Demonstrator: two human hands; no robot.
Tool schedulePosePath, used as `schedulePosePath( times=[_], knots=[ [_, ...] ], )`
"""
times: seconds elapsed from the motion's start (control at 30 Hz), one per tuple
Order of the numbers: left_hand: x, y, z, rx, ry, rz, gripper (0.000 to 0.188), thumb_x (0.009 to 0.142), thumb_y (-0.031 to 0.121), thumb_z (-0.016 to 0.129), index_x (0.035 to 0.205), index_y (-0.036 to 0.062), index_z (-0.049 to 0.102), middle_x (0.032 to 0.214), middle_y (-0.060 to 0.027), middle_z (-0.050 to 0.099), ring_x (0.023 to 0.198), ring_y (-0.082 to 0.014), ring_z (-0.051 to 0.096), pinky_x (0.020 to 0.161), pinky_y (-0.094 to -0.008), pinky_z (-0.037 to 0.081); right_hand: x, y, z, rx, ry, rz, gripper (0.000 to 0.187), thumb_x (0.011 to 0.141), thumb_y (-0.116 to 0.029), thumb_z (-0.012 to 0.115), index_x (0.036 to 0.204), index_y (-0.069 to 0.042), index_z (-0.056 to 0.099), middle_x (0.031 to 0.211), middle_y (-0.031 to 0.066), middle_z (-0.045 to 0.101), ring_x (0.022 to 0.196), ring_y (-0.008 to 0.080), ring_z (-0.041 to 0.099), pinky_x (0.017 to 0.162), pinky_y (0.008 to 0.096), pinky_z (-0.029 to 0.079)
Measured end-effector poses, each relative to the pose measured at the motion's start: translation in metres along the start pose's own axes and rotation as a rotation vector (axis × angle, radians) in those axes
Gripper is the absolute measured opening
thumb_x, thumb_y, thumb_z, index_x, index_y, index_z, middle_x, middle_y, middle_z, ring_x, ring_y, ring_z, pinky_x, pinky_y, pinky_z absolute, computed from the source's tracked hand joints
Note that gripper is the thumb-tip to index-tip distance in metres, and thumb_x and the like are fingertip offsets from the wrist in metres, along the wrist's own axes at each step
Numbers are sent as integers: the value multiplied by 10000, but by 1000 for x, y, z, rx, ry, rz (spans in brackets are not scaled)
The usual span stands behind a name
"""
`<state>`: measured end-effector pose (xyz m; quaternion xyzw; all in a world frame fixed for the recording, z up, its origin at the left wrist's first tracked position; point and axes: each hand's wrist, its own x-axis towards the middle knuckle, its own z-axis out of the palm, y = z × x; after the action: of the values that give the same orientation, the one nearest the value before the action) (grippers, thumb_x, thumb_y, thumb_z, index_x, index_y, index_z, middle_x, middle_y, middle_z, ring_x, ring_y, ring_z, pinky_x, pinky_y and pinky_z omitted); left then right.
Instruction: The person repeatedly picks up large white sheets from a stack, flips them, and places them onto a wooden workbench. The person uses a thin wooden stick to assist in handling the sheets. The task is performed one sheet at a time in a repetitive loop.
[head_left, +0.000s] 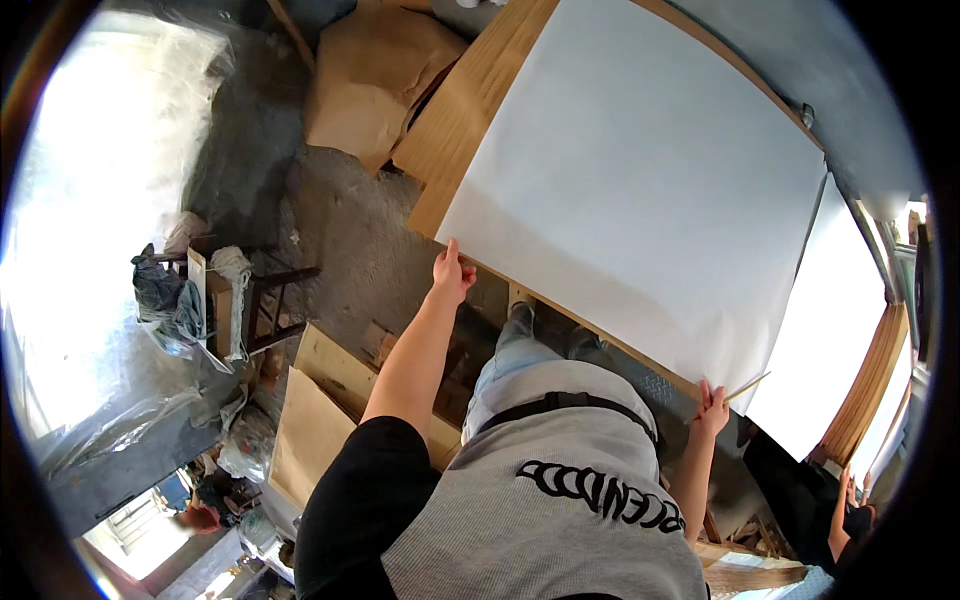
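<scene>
A large white sheet (640, 170) lies over a wooden board (475, 100), whose brown edges show along the left and near sides. At the sheet's near left corner is my left hand (453, 274), its fingers curled and pinching the corner edge. My right hand (710, 408) is closed at the near right corner. From its fingers a thin pale stick (749, 385) points up to the right; its exact kind is unclear. The right fingertips also touch the sheet's near edge.
Beyond the sheet's right edge lies another white panel (825, 320), with a person's hand (853, 490) further right. Brown paper (370, 85) lies back left. A dark stool (275, 300) bearing cloths stands left. Boards (310, 435) lean beside my left arm.
</scene>
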<state>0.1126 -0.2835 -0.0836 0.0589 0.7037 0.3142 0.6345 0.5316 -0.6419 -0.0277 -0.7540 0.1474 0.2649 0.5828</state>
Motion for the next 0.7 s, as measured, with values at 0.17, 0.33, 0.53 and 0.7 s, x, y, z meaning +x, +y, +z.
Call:
schedulePosePath(
  times=[0.17,0.33,0.53,0.7],
  knots=[
    [13,3,-10,-67,-114,6,301,864,368,451,899,71,425,736,-37,443,491,-149,479,396,-271,382,-14,3,-4,-65,37,12,221,843,-223,529,823,-43,401,736,69,567,727,158,633,311,176,239],
    [18,8,-13,-62,-182,-31,252,891,322,405,893,73,440,691,-35,463,506,-140,481,417,-274,401,-21,8,-7,-71,54,37,204,859,-231,495,814,-45,425,747,70,582,727,136,627,314,180,242],
    [25,6,-13,-98,-151,14,203,888,265,422,895,63,446,675,-44,471,510,-154,479,431,-280,405,-5,30,-29,-93,60,89,191,868,-231,478,892,-41,483,824,45,584,775,121,613,330,170,239],
    [30,6,-8,-168,-107,-15,108,856,193,454,826,90,439,659,-46,454,536,-174,464,436,-301,393,-2,32,-22,-100,155,177,103,830,-173,491,823,-82,538,746,22,568,526,76,497,335,184,272]
  ],
)
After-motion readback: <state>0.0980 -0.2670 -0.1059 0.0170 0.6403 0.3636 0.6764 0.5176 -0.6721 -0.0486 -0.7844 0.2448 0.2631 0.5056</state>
